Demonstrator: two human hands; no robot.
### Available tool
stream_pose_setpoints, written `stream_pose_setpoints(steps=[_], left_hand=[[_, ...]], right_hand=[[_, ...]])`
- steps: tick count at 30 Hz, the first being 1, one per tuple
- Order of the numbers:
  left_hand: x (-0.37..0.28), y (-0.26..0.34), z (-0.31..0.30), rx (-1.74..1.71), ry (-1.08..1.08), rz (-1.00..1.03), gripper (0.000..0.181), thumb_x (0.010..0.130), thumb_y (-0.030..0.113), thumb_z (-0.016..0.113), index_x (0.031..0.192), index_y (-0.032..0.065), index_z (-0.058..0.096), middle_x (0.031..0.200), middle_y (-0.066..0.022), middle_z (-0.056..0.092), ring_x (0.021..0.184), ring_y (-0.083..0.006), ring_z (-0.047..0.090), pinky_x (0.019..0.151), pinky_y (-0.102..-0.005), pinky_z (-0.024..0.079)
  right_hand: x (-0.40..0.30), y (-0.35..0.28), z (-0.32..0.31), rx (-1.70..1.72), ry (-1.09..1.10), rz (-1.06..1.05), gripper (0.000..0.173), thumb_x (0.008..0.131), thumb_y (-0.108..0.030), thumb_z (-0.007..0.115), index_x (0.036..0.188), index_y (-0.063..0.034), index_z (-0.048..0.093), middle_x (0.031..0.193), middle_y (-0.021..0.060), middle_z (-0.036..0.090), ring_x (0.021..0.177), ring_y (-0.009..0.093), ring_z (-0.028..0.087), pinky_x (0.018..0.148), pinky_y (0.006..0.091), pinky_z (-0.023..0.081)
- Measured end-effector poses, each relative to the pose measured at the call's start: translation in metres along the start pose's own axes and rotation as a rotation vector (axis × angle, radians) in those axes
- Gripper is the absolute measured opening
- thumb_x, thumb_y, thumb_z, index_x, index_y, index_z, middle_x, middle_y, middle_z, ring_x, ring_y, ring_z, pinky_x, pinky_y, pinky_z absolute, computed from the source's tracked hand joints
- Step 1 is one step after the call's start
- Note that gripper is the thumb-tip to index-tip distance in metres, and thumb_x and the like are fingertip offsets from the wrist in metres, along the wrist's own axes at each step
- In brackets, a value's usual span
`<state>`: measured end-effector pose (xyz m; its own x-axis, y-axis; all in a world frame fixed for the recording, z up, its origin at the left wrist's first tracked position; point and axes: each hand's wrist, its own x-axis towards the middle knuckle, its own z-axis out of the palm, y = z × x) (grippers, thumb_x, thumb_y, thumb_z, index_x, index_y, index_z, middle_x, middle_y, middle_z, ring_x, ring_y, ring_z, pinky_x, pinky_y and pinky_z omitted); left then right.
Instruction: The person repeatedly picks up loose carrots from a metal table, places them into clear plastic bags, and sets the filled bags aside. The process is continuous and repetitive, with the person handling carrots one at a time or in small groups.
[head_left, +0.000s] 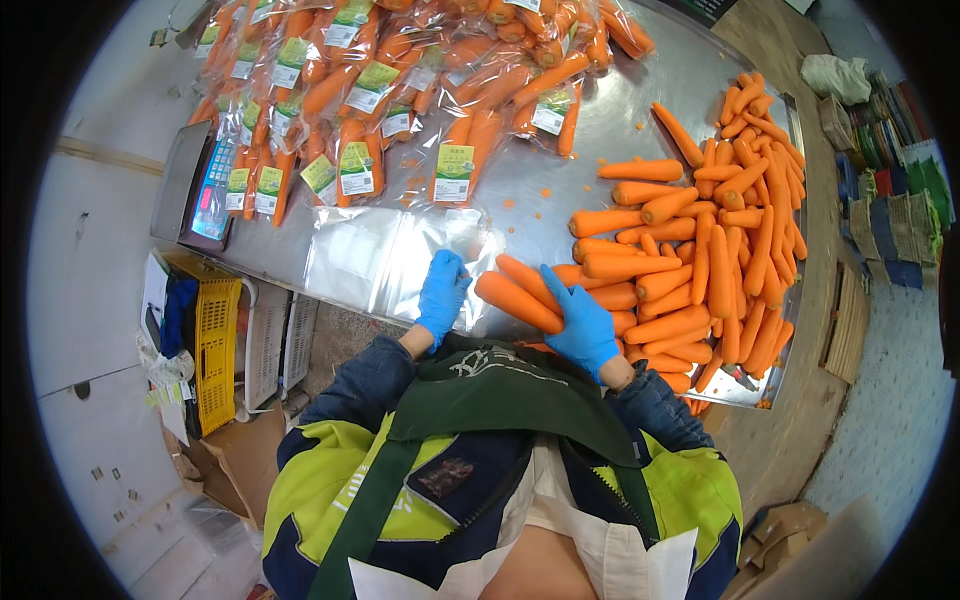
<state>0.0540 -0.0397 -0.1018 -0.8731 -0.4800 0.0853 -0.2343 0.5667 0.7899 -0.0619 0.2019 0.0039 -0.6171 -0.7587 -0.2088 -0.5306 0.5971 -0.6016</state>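
My right hand (583, 324), in a blue glove, grips two carrots side by side. The nearer carrot (517, 302) points toward my left hand, and the other carrot (527, 280) lies just beyond it. My left hand (441, 294), also gloved in blue, has its fingers curled together over a clear plastic bag (472, 238) on the steel table (540, 176). Glare blurs the bag's outline, and its mouth is hard to make out. Flat clear bags (349, 251) lie to the left of that hand. Beside my right hand spreads a large heap of loose carrots (671, 285).
Bagged carrots (450, 142) with green-and-white labels are piled across the far left. A digital scale (210, 187) stands at the left edge. Below it are a yellow plastic crate (217, 349) and a cardboard box (244, 457). A raised metal rim (796, 150) borders the table's right side.
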Motion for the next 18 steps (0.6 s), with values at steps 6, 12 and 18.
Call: stream_pose_setpoints(steps=[6, 12, 18], left_hand=[[0.001, 0.049, -0.034, -0.272, 0.020, 0.183, 0.010, 0.082, -0.001, 0.068, 0.089, 0.0026, 0.062, 0.093, -0.0067, 0.058, 0.082, -0.0226, 0.060, 0.073, -0.0337, 0.049], [0.001, 0.097, -0.032, 0.130, -0.077, 0.529, 0.023, 0.077, 0.006, 0.072, 0.098, 0.0044, 0.063, 0.107, -0.0109, 0.063, 0.104, -0.0325, 0.058, 0.093, -0.0402, 0.047], [-0.015, 0.092, -0.052, -0.061, 0.259, -0.101, 0.064, 0.083, 0.021, 0.075, 0.136, 0.0010, 0.046, 0.116, -0.0208, 0.062, 0.102, -0.0366, 0.061, 0.089, -0.0447, 0.050]], right_hand=[[0.009, -0.011, -0.003, -0.247, 0.029, -0.176, 0.092, 0.071, -0.026, 0.081, 0.151, -0.0236, 0.036, 0.101, 0.0171, 0.061, 0.085, 0.038, 0.062, 0.072, 0.0477, 0.051], [0.032, -0.032, 0.032, 0.195, 0.218, -0.095, 0.089, 0.071, -0.015, 0.075, 0.151, -0.0180, 0.036, 0.134, 0.0222, 0.054, 0.112, 0.039, 0.058, 0.090, 0.0421, 0.050], [0.018, -0.037, 0.036, 0.673, 0.142, 0.083, 0.097, 0.067, -0.010, 0.076, 0.153, -0.0084, 0.031, 0.145, 0.0158, 0.048, 0.134, 0.027, 0.047, 0.109, 0.0354, 0.040]])
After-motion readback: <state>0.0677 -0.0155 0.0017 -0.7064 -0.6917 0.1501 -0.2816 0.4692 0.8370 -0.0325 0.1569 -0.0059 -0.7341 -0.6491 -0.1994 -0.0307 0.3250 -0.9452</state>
